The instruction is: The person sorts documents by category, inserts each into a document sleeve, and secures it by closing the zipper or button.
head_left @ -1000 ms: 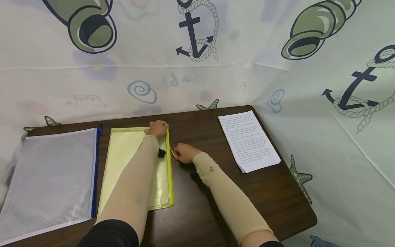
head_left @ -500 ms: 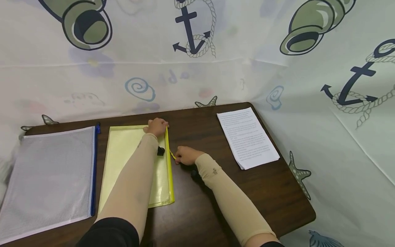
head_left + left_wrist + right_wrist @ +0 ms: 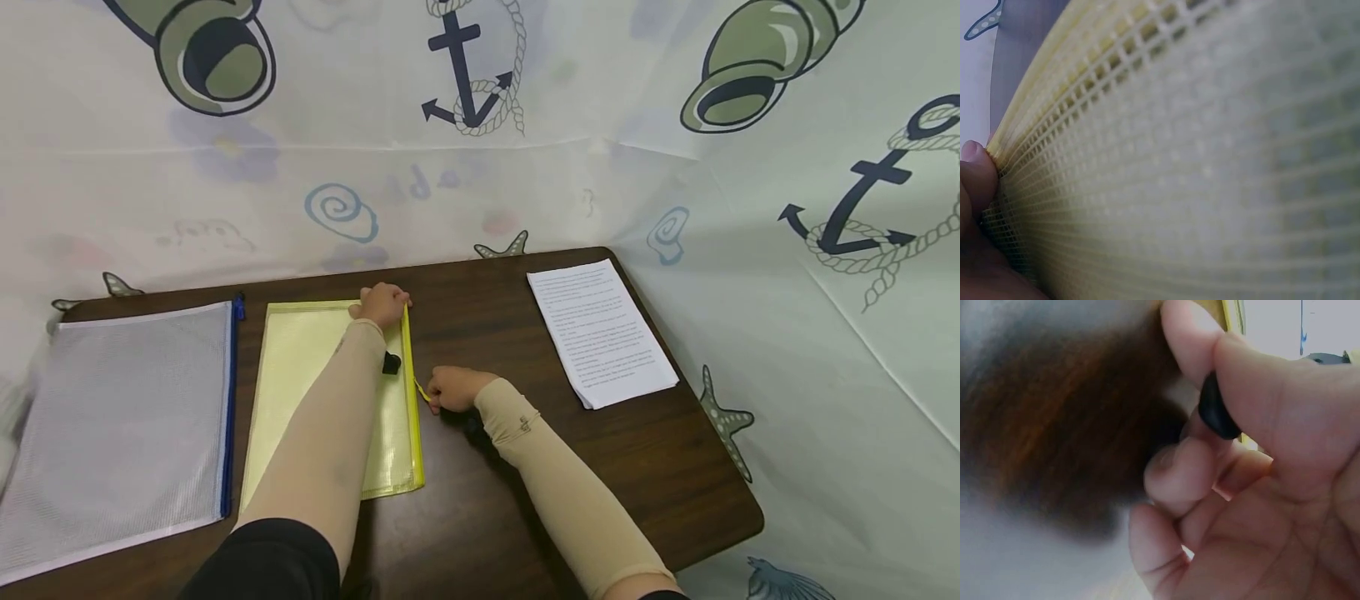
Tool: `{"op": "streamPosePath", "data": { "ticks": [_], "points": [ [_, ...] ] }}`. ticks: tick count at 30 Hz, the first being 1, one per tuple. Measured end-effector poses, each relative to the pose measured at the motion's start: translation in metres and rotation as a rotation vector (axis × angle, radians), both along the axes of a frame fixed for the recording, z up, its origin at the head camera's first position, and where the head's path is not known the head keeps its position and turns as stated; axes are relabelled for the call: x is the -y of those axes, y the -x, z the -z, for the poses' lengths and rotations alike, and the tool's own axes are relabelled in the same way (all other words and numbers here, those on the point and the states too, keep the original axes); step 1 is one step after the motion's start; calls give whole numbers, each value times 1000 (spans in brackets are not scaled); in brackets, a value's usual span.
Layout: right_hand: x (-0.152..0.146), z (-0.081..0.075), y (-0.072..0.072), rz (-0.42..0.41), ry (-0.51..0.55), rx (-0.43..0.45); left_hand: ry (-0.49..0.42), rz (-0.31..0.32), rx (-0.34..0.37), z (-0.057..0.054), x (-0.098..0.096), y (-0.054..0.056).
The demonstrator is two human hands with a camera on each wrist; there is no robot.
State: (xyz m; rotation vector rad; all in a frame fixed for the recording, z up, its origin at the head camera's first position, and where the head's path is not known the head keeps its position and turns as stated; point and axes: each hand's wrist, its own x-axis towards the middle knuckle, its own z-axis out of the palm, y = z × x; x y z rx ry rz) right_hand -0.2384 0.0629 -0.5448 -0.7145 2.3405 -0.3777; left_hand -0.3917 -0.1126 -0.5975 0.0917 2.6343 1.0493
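Note:
A yellow mesh zipper pouch lies flat on the table, its bright yellow zipper edge facing right. At the pouch's top right corner, my left hand pinches the edge; the left wrist view shows thumb and fingers on the gathered mesh. My right hand is just right of the zipper edge and pinches a yellow zipper pull that stretches from it. In the right wrist view, the fingers are curled, with a black rounded piece between thumb and fingers.
Left of the yellow pouch lies a larger whitish mesh pouch with a blue zipper. A stack of printed paper rests at the table's right. A patterned curtain hangs behind and along the right side.
My right hand has moved a little toward me along the zipper edge, still holding the pull. My left hand stays at the pouch's corner. The head view has shifted slightly.

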Motion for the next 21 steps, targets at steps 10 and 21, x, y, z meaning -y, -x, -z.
{"op": "streamPosePath", "data": {
  "ticks": [10,21],
  "points": [
    [-3,5,-9,93,50,-30,11,-5,18,-5,0,-2],
    [-9,1,-30,-62,-26,-56,2,1,-5,-1,-1,0]
  ]
}}
